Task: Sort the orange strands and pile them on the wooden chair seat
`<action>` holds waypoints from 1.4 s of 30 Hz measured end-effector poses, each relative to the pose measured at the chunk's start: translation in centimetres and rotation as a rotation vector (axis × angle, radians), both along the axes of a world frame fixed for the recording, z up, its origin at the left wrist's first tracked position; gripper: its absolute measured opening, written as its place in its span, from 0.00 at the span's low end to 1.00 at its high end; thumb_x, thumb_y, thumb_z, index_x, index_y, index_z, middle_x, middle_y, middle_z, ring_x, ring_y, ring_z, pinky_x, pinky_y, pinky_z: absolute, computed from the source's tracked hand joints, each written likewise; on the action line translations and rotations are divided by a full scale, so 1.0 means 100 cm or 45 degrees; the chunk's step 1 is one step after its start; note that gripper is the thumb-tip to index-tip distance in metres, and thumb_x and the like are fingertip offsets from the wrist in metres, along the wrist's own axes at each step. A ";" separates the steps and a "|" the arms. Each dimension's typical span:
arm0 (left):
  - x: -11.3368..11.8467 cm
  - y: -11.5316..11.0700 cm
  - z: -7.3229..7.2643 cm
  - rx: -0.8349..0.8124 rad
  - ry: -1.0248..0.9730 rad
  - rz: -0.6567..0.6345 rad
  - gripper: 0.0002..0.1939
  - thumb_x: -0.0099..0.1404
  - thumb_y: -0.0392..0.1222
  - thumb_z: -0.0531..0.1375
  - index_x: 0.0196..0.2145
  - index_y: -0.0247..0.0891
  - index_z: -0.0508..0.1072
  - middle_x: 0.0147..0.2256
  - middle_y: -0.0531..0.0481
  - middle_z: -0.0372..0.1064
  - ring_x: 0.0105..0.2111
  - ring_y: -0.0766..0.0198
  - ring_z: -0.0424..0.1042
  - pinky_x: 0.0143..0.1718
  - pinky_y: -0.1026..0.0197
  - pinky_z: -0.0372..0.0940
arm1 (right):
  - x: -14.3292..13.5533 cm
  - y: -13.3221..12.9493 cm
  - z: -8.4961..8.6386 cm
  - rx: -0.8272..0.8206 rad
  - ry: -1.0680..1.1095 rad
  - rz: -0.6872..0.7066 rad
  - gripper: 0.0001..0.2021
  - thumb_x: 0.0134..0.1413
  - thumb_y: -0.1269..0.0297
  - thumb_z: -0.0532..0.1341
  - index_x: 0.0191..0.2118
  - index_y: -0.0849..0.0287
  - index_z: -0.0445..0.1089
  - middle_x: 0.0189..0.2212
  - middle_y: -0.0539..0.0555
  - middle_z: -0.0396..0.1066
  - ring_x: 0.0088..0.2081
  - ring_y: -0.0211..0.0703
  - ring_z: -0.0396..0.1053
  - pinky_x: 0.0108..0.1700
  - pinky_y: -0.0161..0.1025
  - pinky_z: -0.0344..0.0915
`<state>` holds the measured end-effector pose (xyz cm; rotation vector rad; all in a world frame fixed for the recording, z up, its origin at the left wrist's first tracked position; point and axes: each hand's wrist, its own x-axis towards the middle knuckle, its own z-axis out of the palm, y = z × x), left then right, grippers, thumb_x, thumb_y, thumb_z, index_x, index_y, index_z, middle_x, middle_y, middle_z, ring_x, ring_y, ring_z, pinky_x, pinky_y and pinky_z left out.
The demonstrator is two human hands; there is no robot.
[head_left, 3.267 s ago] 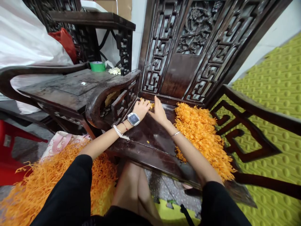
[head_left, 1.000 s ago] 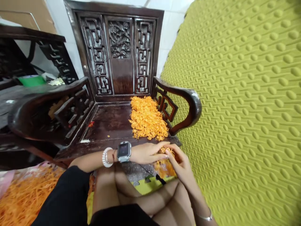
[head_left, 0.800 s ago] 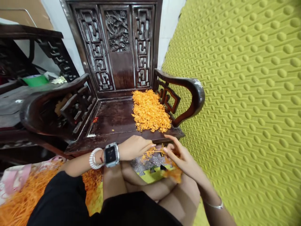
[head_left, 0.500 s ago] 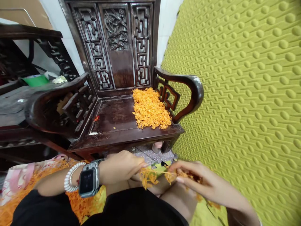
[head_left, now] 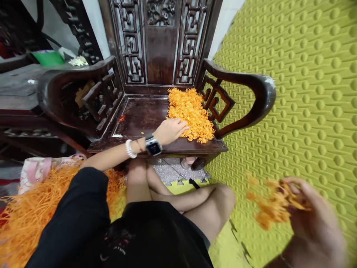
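Observation:
My left hand [head_left: 171, 131], with a watch and a white coiled band at the wrist, reaches to the near left edge of a pile of frilly orange stringy pieces [head_left: 192, 111] on the wooden seat. Its fingers are pressed together at the pile, around a bit of orange. What they hold blends into the pile. Out to the right, blurred by motion, my right hand [head_left: 312, 212] is closed around a loose bunch of orange stringy pieces [head_left: 270, 204], which hangs from its fingers.
The dark carved wooden chair [head_left: 145, 115] has curved arms on both sides. A heap of long orange strands [head_left: 41, 201] lies at my left by a pink-and-white bag [head_left: 36, 167]. Yellow foam matting [head_left: 301, 93] covers the right side. A jar [head_left: 188, 162] stands under the seat.
My left hand has moved from above my lap forward to the pile. My right hand has swung out to the right with its orange bunch. The hands are now far apart; the view has shifted down.

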<state>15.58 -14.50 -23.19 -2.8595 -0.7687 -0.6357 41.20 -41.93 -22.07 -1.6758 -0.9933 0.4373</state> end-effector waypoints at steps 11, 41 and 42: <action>0.082 0.049 -0.014 -0.289 -0.210 -0.078 0.23 0.71 0.47 0.48 0.57 0.33 0.64 0.61 0.36 0.56 0.61 0.49 0.53 0.60 0.45 0.51 | -0.038 0.039 -0.038 -0.039 0.569 0.123 0.22 0.44 0.53 0.69 0.46 0.51 0.68 0.29 0.51 0.67 0.27 0.36 0.65 0.28 0.31 0.65; -0.070 -0.113 0.021 -0.822 0.371 -0.813 0.14 0.73 0.45 0.45 0.37 0.39 0.67 0.34 0.50 0.69 0.36 0.63 0.65 0.40 0.60 0.59 | -0.116 0.029 0.024 -0.281 -0.532 1.095 0.10 0.61 0.60 0.57 0.37 0.55 0.74 0.22 0.50 0.68 0.25 0.36 0.66 0.29 0.32 0.61; -0.072 -0.114 0.022 -0.825 0.382 -0.804 0.15 0.73 0.45 0.44 0.37 0.38 0.66 0.35 0.49 0.70 0.37 0.62 0.65 0.41 0.59 0.59 | -0.115 0.026 0.024 -0.273 -0.531 1.093 0.09 0.61 0.60 0.57 0.37 0.55 0.74 0.23 0.50 0.69 0.26 0.36 0.67 0.28 0.32 0.61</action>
